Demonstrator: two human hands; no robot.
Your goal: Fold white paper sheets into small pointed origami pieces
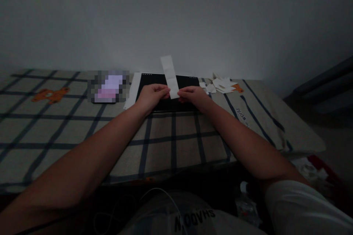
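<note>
The scene is dim and underexposed, with a cool grey cast and fine grain across the bare wall [176, 14]. The brightest spots are the white paper strip [170, 76] and the scraps of paper [220, 84], which stand out pale without glare. The lower edge sinks almost to black, and the forearms read as dark, soft shapes. Wide-angle distortion bends the checked bedcover [68, 132] at the sides. A pixelated patch [108, 86] masks one object.
</note>
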